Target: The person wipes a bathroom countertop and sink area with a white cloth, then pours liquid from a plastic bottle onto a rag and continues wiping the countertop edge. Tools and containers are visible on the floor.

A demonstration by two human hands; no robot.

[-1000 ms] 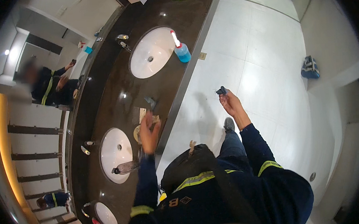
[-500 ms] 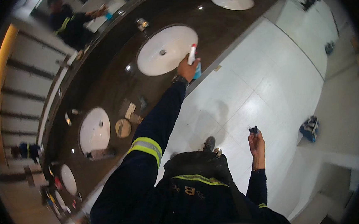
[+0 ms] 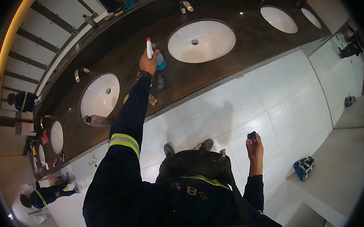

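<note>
Your left hand [image 3: 148, 62] grips the blue plastic spray bottle [image 3: 156, 58], now lifted over the glossy dark desk [image 3: 213, 71] beside an oval white sink [image 3: 201, 41]. Your right hand [image 3: 254, 144] pinches a small dark object [image 3: 251, 135], as before.

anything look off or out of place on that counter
Yes, a little. A bottle lies on its side across the rim of a sink, and small bits sit loose on the dark counter near the left hand, which grips a spray bottle.
</note>
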